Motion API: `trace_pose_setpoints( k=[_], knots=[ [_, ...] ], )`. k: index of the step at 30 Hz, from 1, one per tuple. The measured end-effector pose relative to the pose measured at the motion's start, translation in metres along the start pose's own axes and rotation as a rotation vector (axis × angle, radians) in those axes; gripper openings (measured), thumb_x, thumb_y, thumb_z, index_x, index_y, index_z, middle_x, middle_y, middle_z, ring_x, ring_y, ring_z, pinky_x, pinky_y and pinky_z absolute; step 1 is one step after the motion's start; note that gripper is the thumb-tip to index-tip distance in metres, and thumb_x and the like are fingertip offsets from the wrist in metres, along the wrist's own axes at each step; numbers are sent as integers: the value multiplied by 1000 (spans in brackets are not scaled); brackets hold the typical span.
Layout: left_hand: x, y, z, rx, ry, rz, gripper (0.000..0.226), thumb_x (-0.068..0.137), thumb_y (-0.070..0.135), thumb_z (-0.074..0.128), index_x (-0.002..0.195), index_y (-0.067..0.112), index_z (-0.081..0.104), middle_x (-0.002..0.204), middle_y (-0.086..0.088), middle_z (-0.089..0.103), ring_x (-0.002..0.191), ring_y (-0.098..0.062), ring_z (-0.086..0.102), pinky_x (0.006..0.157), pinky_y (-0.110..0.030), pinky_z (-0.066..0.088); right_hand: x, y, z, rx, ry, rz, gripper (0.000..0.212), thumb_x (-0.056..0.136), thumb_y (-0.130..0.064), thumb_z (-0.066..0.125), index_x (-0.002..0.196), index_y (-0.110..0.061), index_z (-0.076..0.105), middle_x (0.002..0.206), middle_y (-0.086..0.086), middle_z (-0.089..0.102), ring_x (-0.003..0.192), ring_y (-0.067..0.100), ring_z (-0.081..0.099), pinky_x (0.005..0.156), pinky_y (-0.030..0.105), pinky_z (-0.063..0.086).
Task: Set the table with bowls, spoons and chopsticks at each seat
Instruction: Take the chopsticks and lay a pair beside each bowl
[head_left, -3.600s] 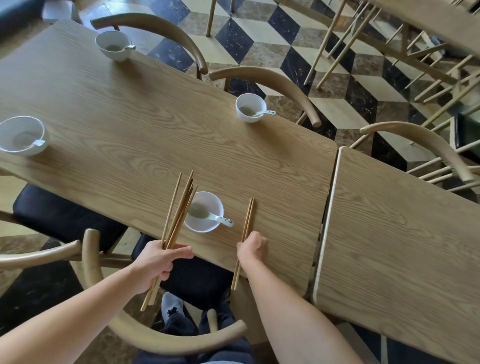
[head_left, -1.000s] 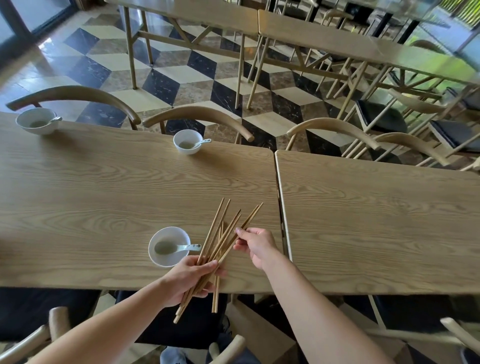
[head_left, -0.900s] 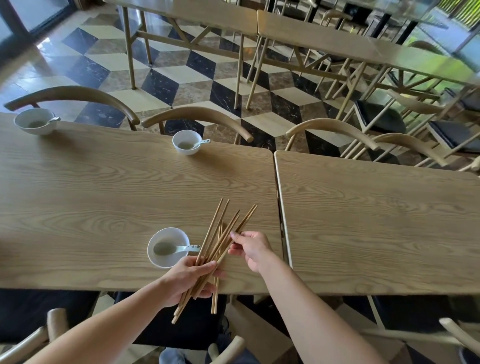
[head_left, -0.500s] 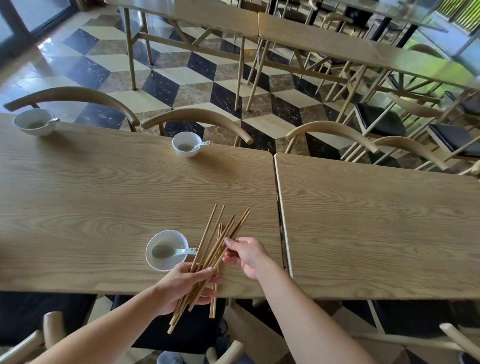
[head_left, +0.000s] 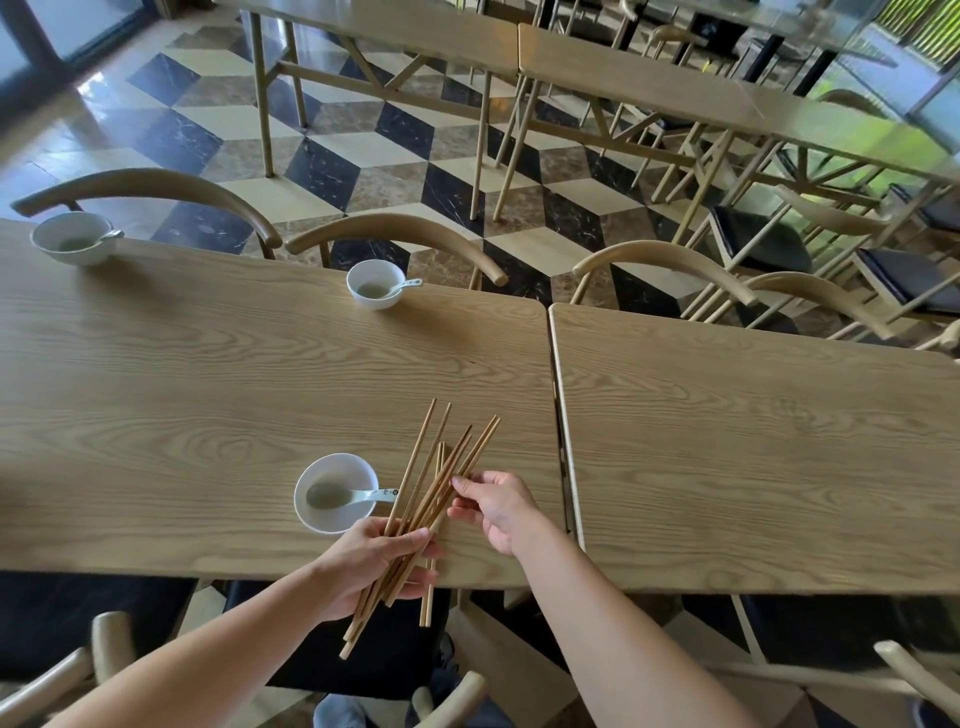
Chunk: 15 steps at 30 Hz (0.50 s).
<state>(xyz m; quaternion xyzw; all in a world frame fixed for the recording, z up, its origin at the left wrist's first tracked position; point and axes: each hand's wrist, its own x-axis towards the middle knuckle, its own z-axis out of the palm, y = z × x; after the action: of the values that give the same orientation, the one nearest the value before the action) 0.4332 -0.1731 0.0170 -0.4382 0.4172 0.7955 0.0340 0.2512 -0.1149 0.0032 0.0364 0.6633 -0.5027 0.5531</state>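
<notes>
My left hand (head_left: 376, 564) grips a fanned bundle of several wooden chopsticks (head_left: 422, 486) over the near edge of the left table (head_left: 156, 395). My right hand (head_left: 498, 506) pinches chopsticks in that bundle between thumb and fingertips. A pair of chopsticks (head_left: 429, 597) lies under the bundle, its end overhanging the table edge. Just left stands a white bowl (head_left: 335, 491) with a white spoon (head_left: 363, 496) in it. Two more white bowls with spoons stand at the far edge, one (head_left: 375, 284) in the middle and one (head_left: 72, 238) at far left.
A second wooden table (head_left: 753, 447) butts against the first on the right, with a narrow gap between them. Curved wooden chairs (head_left: 395, 234) stand along the far side. Dark seat cushions (head_left: 78, 613) sit below the near edge. More tables and chairs stand beyond on the chequered floor.
Since 3.6 s ago the view swung to the table's right end. Over the last second both hands and the bundle drifted slightly toward the near edge, my right hand staying pinched on the chopsticks.
</notes>
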Motion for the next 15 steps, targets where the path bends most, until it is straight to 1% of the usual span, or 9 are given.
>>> trace_pose_setpoints(
  k=[2, 4, 5, 7, 9, 11, 13, 15],
  knots=[
    [-1, 0, 3, -19, 6, 22, 27, 96, 17, 63, 114, -3, 64, 104, -16, 77, 80, -28, 75, 72, -41, 62, -5, 3, 3, -15, -33, 8, 31, 84, 7, 71, 112, 7, 57, 91, 17, 63, 63, 19, 62, 50, 26, 57],
    [-3, 0, 4, -30, 18, 44, 26, 95, 18, 64, 113, -2, 65, 104, -17, 76, 80, -29, 75, 79, -46, 62, -9, 6, 4, -27, -70, 21, 32, 84, 7, 70, 114, 8, 57, 85, 18, 64, 60, 20, 63, 50, 27, 58],
    [-3, -1, 4, -33, 20, 50, 27, 95, 18, 64, 113, -2, 66, 104, -17, 76, 83, -31, 75, 81, -48, 61, -12, 5, 4, -45, -77, 20, 26, 85, 7, 69, 109, 9, 58, 81, 17, 64, 58, 20, 63, 51, 27, 59],
    [-5, -3, 4, -43, 19, 51, 29, 95, 20, 65, 112, -3, 66, 105, -18, 76, 89, -35, 75, 82, -49, 61, -14, 1, 4, -88, -77, 10, 17, 86, 8, 68, 100, 8, 60, 76, 16, 64, 55, 19, 64, 52, 28, 59],
    [-5, -4, 0, -90, 26, 47, 30, 95, 18, 64, 113, -7, 64, 105, -23, 74, 94, -39, 74, 81, -49, 61, -14, -8, 4, -125, -47, -17, 19, 85, 10, 68, 101, 6, 57, 74, 15, 63, 52, 17, 63, 51, 28, 59],
    [-6, -2, -5, -135, 47, 51, 27, 97, 14, 61, 112, -8, 64, 105, -27, 73, 95, -41, 73, 83, -52, 61, -11, -22, 3, -166, -9, -51, 24, 85, 11, 67, 106, 5, 55, 73, 14, 62, 50, 17, 62, 48, 28, 58],
    [-5, 2, -12, -137, 104, 81, 23, 97, 14, 60, 108, -6, 66, 104, -25, 74, 91, -38, 74, 84, -52, 60, -6, -37, 3, -211, 23, -70, 28, 85, 11, 68, 109, 5, 54, 72, 15, 62, 47, 16, 62, 46, 27, 56],
    [1, 11, -21, -182, 166, 102, 23, 96, 14, 62, 107, -6, 68, 103, -22, 76, 89, -37, 75, 77, -47, 63, 1, -54, 4, -262, 33, -83, 32, 85, 10, 68, 113, 7, 54, 73, 16, 61, 46, 16, 62, 45, 27, 56]
  ],
)
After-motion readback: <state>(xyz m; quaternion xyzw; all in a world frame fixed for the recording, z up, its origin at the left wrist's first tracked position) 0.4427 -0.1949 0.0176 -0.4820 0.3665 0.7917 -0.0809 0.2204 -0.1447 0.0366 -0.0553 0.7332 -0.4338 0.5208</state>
